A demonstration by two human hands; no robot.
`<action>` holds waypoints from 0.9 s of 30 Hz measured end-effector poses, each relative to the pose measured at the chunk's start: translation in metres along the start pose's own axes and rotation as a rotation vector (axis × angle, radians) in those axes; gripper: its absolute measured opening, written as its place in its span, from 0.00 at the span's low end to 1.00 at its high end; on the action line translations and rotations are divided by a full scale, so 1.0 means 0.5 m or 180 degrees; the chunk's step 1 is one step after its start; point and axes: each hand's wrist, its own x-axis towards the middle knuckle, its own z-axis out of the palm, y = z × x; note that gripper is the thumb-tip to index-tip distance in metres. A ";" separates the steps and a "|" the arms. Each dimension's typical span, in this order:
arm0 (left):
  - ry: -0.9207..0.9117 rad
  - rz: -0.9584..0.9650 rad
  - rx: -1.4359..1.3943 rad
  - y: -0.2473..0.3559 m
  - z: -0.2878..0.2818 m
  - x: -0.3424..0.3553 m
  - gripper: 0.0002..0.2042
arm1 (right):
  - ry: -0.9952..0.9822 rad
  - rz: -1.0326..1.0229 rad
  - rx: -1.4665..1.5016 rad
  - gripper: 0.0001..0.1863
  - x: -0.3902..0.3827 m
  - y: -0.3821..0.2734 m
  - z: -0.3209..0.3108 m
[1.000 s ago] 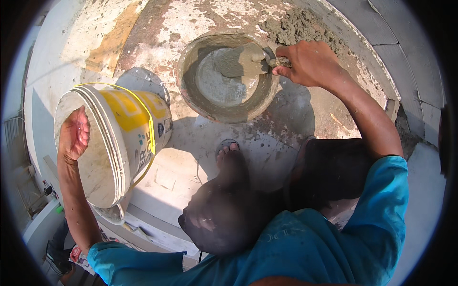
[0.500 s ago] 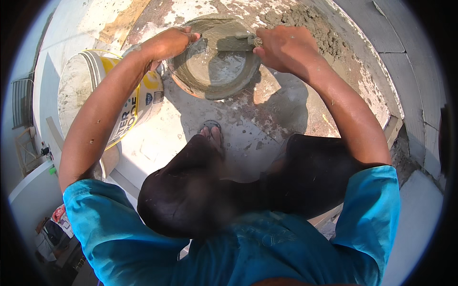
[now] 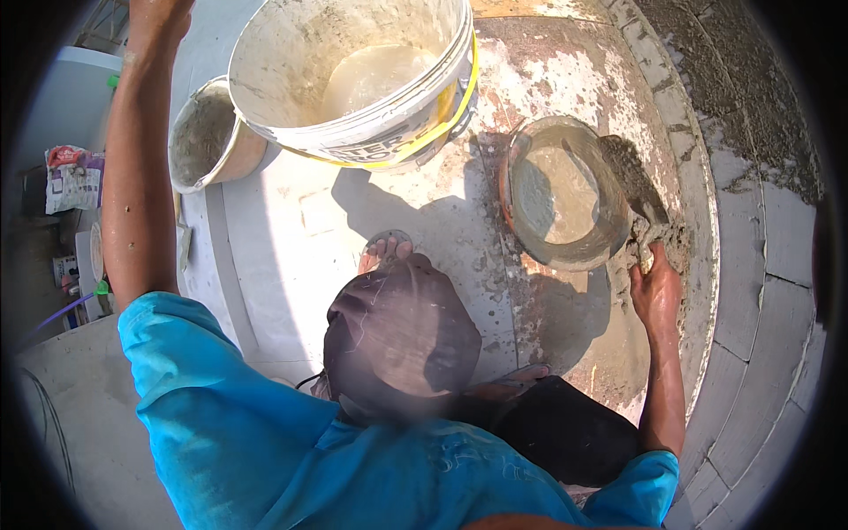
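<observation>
My left hand (image 3: 159, 19) reaches up to the top edge, left of the large white bucket (image 3: 380, 79) with a yellow handle; its fingers are mostly out of view. That bucket holds some cloudy pale liquid. My right hand (image 3: 655, 291) grips the handle of a mortar-coated trowel (image 3: 651, 212), just right of a round basin (image 3: 611, 216) lined with grey slurry. The trowel lies against wet grey mortar (image 3: 629, 170) beside the basin; its blade is hard to tell apart from the mortar.
A smaller bucket (image 3: 203, 141) stands left of the large one. A printed bag (image 3: 72, 181) and clutter are at the far left. Grey blocks (image 3: 751, 291) form a curving border at the right. My bare foot (image 3: 387, 252) rests below the buckets.
The view has turned. My left hand has left the basin for the top edge. My right hand and trowel have moved from inside the basin to the mortar on its right.
</observation>
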 end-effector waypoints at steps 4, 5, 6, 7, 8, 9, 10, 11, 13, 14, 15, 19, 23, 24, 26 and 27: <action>0.0433 -0.0514 -0.0253 -0.385 -0.127 0.037 0.19 | 0.0057 0.0259 -0.0786 0.16 0.001 -0.077 -0.033; 0.0433 -0.0843 -0.0525 -0.502 -0.141 0.053 0.19 | 0.0334 0.0254 -0.0672 0.17 0.008 -0.082 -0.040; 0.0437 -0.1189 -0.0805 -0.633 -0.152 0.064 0.20 | 0.0577 0.0234 -0.0561 0.18 0.022 -0.074 -0.050; 0.0503 -0.1555 -0.0565 -0.761 -0.146 0.078 0.21 | 0.0847 -0.0054 -0.0269 0.19 0.046 -0.026 -0.031; 0.0283 -0.1820 -0.0729 -0.734 -0.056 0.070 0.19 | 0.1165 -0.0135 -0.0074 0.21 0.030 0.023 -0.028; 0.0420 -0.2126 -0.0906 -0.680 -0.003 0.050 0.17 | 0.0993 0.0039 -0.0216 0.19 0.020 0.026 -0.041; 0.0559 -0.2256 -0.1110 -0.708 0.013 0.051 0.19 | 0.0817 0.0170 -0.0324 0.17 0.023 0.017 -0.049; 0.0690 -0.2468 -0.1272 -0.725 0.039 0.053 0.19 | 0.0766 0.0251 -0.0376 0.16 0.014 0.000 -0.051; 0.1278 -0.2669 -0.1437 -0.833 0.056 0.050 0.19 | 0.0797 0.0194 -0.0708 0.16 0.015 -0.017 -0.053; 0.1238 -0.2692 -0.1243 -0.868 0.077 0.043 0.19 | 0.0923 0.0187 -0.0999 0.17 -0.001 0.002 -0.033; 0.1183 -0.2711 -0.1020 -0.895 0.097 0.031 0.19 | 0.1027 0.0179 -0.1269 0.18 -0.001 -0.009 -0.028; 0.0826 -0.3168 -0.0479 -0.947 0.211 -0.007 0.21 | 0.0745 0.0513 -0.1431 0.22 -0.009 -0.061 -0.036; -0.0950 -0.1686 0.0039 -0.960 0.328 -0.038 0.32 | 0.0440 0.0910 -0.1648 0.24 -0.022 -0.051 -0.019; -0.1507 -0.1279 0.0169 -0.963 0.348 -0.047 0.36 | 0.0217 0.1082 -0.1697 0.24 -0.020 -0.053 -0.024; -0.2541 -0.0677 0.0716 -0.952 0.393 -0.051 0.40 | 0.0047 0.1117 -0.1750 0.24 -0.021 -0.052 -0.023; -0.2806 -0.0298 0.0935 -0.947 0.404 -0.065 0.40 | 0.0054 0.1063 -0.1689 0.24 -0.027 -0.049 -0.024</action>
